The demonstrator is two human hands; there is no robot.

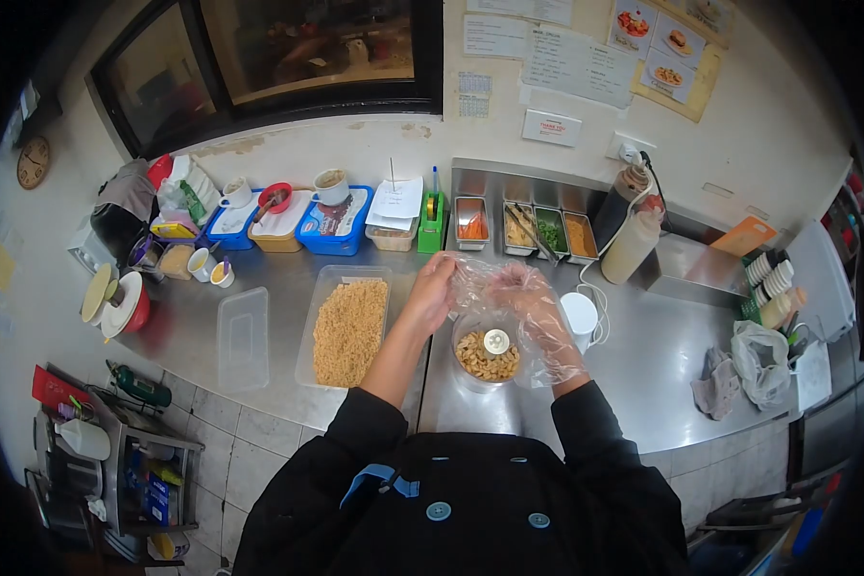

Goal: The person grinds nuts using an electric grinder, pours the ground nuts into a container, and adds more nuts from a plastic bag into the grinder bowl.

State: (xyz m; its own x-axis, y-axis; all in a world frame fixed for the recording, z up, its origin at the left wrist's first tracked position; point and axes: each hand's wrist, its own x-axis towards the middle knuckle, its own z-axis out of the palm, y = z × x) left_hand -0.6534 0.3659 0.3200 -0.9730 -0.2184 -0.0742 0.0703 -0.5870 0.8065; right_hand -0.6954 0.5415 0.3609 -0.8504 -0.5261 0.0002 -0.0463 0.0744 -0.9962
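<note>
My left hand [434, 286] is bare, its fingers closed on the edge of a clear plastic glove [475, 278]. My right hand [528, 300] is covered to the wrist in thin clear plastic. Its fingers look curled in the crumpled film between both hands, partly veiled by glare. Just below the hands stands a clear round processor bowl [463, 376] with a white hub [495, 342] and chopped nuts [485, 365]. A clear tub [305, 370] of pale brown crumbs [349, 331] sits left of my left forearm.
A clear lid [244, 338] lies left of the tub. Behind stand blue tubs [331, 228], a green tape dispenser [432, 226] and metal pans of toppings [550, 230]. Right are a white round appliance part [578, 317], a cord, a squeeze bottle [632, 248], a cloth [715, 386] and a plastic bag [760, 360].
</note>
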